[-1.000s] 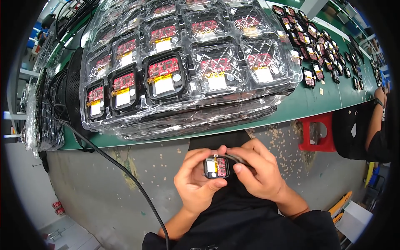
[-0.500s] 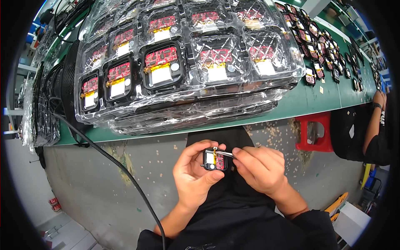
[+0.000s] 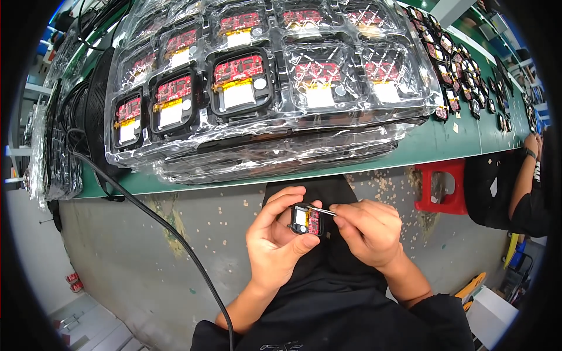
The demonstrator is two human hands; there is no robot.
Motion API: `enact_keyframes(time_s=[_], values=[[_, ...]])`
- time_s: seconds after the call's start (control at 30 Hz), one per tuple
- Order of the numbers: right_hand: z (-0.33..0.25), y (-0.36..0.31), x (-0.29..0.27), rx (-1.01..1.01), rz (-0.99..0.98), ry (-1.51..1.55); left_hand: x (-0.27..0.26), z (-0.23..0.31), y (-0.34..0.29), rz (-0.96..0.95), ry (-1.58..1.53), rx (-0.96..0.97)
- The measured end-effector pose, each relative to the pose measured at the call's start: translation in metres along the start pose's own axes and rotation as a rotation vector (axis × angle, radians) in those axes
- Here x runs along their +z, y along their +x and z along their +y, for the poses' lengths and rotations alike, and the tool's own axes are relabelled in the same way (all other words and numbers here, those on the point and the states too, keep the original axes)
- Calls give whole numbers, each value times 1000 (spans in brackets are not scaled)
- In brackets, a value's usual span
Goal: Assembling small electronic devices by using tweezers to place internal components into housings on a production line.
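My left hand (image 3: 272,240) holds a small black square device housing (image 3: 306,220) above my lap, its thumb on the near edge and fingers behind. Inside the housing show a red circuit board, a white battery-like block, a yellow strip and a pale round disc. My right hand (image 3: 372,231) pinches a pair of metal tweezers (image 3: 323,211) between thumb and fingers. The tweezers' tips reach the housing's far edge, near the top of the yellow strip. Whether they grip anything there is too small to tell.
Stacked clear plastic trays (image 3: 281,131) of similar housings stand on the green table (image 3: 410,143). More housings (image 3: 462,76) lie at the right. A black cable (image 3: 175,240) hangs at my left. Beyond a red stool (image 3: 439,188), another person's arm (image 3: 525,184) rests at the table.
The tweezers' tips have shifted slightly toward the housing's far edge, and the upright light-coloured end of the yellow strip no longer stands out. My left index finger has straightened a little.
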State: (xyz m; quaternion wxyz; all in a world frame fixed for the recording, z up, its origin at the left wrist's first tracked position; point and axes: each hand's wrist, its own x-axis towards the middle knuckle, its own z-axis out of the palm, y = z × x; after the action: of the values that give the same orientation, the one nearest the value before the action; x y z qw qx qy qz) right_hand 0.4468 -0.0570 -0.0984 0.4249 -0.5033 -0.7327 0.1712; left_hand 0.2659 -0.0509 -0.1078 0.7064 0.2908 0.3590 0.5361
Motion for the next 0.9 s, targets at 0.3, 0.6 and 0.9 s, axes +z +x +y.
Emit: enact_keyframes(time_s=[0.3,0.6,0.9], values=[[-1,0,2,-68,-12,-121,-3,3,-1,9,52,27],[0,-1,2,-52,-26,-81,-4,1,-1,5,69,58],[-7,-8,9,-23,1,-121,-6,-2,-6,-9,41,39]])
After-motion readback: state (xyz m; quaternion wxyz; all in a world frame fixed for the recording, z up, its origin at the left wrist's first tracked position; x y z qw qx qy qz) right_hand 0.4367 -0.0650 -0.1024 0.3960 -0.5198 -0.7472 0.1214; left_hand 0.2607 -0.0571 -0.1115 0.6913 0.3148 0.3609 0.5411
